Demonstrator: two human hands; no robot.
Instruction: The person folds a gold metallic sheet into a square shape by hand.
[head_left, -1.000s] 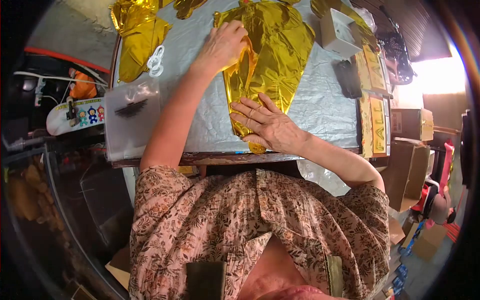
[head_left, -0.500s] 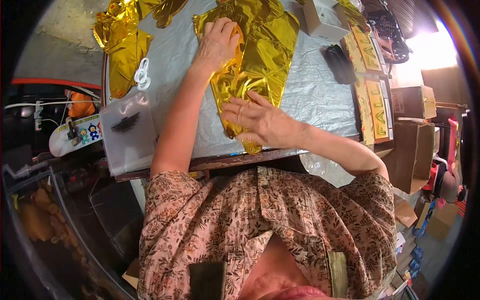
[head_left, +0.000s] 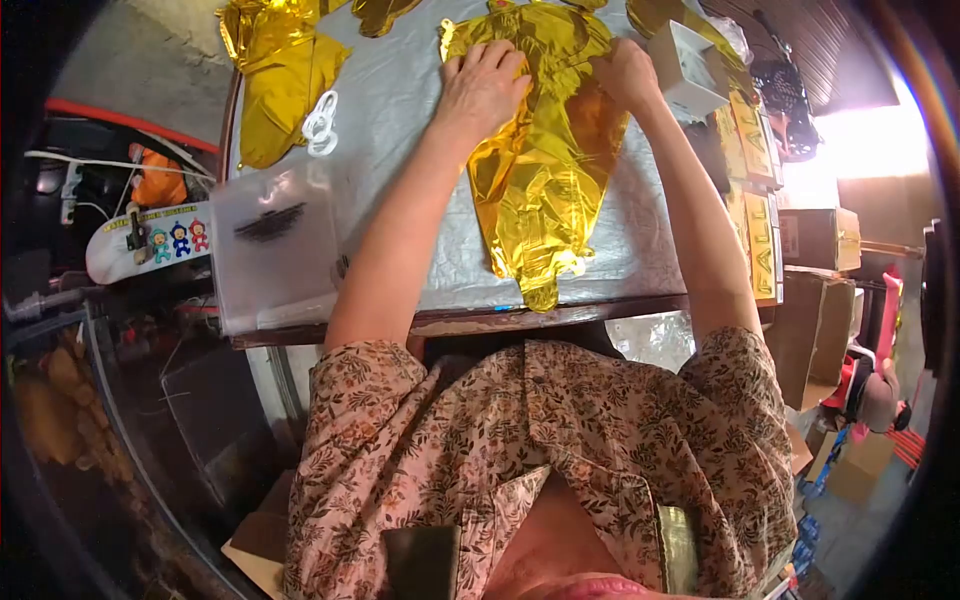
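A flat, uninflated gold foil balloon (head_left: 545, 200) lies lengthwise on the silvery table cover, its narrow end close to the table's front edge. My left hand (head_left: 485, 95) rests on its upper left side, fingers bent and a little apart, pressing on the foil. At the upper right edge of the same balloon, my right hand (head_left: 627, 78) has its fingers curled together on the foil; the fingertips are partly hidden. Just right of that hand stands a white open box (head_left: 688, 70).
More gold foil (head_left: 290, 95) lies at the table's upper left, near a coil of white cord (head_left: 320, 125). A clear plastic bag (head_left: 275, 250) with dark thin pieces sits at the front left corner. Yellow printed boxes (head_left: 755, 220) line the right edge.
My right hand has moved from the balloon's lower end up to its upper right edge, and its spread fingers have curled. My left hand stays on the upper left side.
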